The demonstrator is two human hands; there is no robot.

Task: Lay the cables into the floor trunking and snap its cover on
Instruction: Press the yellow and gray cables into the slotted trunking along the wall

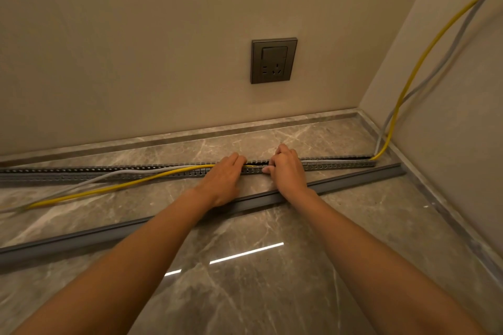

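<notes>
A grey slotted floor trunking (340, 164) runs left to right along the marble floor near the wall. A yellow cable (114, 187) and a grey cable (103, 177) lie inside its right part and spill out over its front wall on the left. My left hand (224, 175) presses on the cables at the trunking's middle, fingers curled over them. My right hand (288, 168) rests just to the right, fingers bent on the trunking's front wall. The long grey cover (362, 181) lies loose on the floor in front, under my wrists.
A grey wall socket (273, 60) sits above the trunking. At the right corner both cables climb the side wall (424, 57). A marble skirting (190, 132) lines the wall foot. A bright light reflection (245, 253) marks the glossy floor near me.
</notes>
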